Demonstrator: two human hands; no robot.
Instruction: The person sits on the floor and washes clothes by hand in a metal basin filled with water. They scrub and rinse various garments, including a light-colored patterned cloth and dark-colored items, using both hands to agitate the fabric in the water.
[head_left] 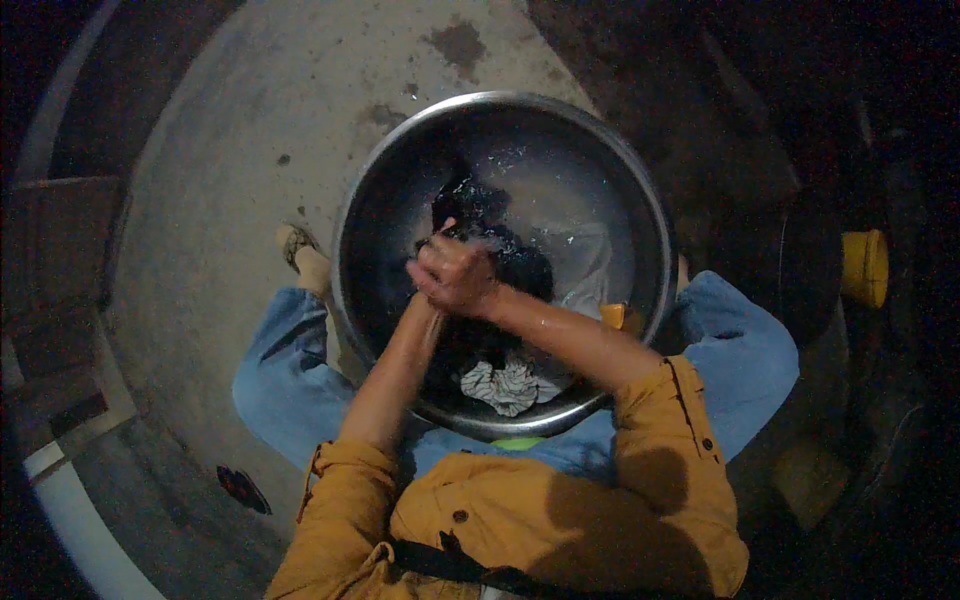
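A wide metal basin (640,180) of water stands between my knees. Inside it lies a bunched, wet dark cloth (525,268), partly under the water. My right hand (468,275) is closed on this cloth, over my left hand (430,290). The two hands press together around a dark fold, a little left of the basin's middle. Most of my left hand's fingers are hidden under the right, and the hands are slightly blurred. Nearer to me, a white cloth with dark lines (503,388) lies crumpled in the basin. Pale, sheer-looking material (590,255) shows at the basin's right.
A small orange-yellow piece (612,315) sits by the basin's right wall, next to my right forearm. A yellow container (865,268) stands at the far right. On the concrete floor (230,180) at left lies a dark shoe-like object (243,488). Something bright green (520,443) shows below the near rim.
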